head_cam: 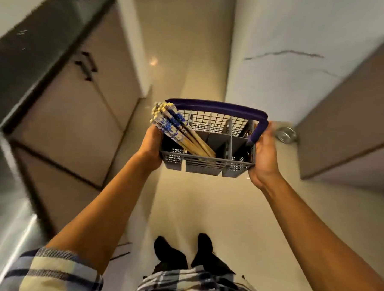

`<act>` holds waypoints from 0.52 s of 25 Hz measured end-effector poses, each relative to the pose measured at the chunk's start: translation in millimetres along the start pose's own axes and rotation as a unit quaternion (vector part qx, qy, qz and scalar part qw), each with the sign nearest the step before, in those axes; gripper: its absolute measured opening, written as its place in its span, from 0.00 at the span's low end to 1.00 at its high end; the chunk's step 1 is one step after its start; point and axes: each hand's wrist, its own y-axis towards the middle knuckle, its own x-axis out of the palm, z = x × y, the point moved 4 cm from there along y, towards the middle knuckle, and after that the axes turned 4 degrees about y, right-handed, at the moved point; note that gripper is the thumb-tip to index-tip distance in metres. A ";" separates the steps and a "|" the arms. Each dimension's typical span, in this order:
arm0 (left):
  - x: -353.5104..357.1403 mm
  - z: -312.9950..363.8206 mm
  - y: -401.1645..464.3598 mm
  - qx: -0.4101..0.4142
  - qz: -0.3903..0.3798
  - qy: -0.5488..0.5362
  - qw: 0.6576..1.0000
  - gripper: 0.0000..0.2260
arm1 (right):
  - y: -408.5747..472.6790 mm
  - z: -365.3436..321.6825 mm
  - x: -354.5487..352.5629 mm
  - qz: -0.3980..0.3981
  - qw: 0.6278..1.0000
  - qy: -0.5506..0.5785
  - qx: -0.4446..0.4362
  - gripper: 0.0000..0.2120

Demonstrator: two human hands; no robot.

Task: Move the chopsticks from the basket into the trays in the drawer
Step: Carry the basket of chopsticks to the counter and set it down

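I hold a grey plastic cutlery basket [207, 167] with a purple handle [219, 106] out in front of me, above the floor. My left hand [151, 147] grips its left end and my right hand [263, 158] grips its right end. A bundle of wooden chopsticks [176, 129] with blue and white patterned tops leans out of the basket's left side, tips down in a compartment. The other compartments look empty. No drawer or tray is in view.
A dark counter with beige cabinet doors and black handles [86, 66] runs along the left. A white marbled panel [291, 61] and another cabinet [354, 131] stand on the right. A round metal object [286, 134] lies beyond my right hand. My black-socked feet [185, 251] stand on the pale floor.
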 end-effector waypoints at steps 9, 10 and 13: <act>290.7 -79.7 -11.4 -0.094 -0.314 0.096 0.940 0.19 | -137.5 -49.0 -241.4 0.351 0.929 0.098 -0.065 0.26; 318.3 -90.8 -23.2 -0.105 -0.348 0.110 0.925 0.19 | -159.9 -50.1 -258.4 0.386 0.913 0.111 -0.074 0.25; 391.8 -123.5 -69.2 -0.134 -0.448 0.146 0.872 0.21 | -224.7 -44.3 -302.8 0.478 0.859 0.156 -0.098 0.25</act>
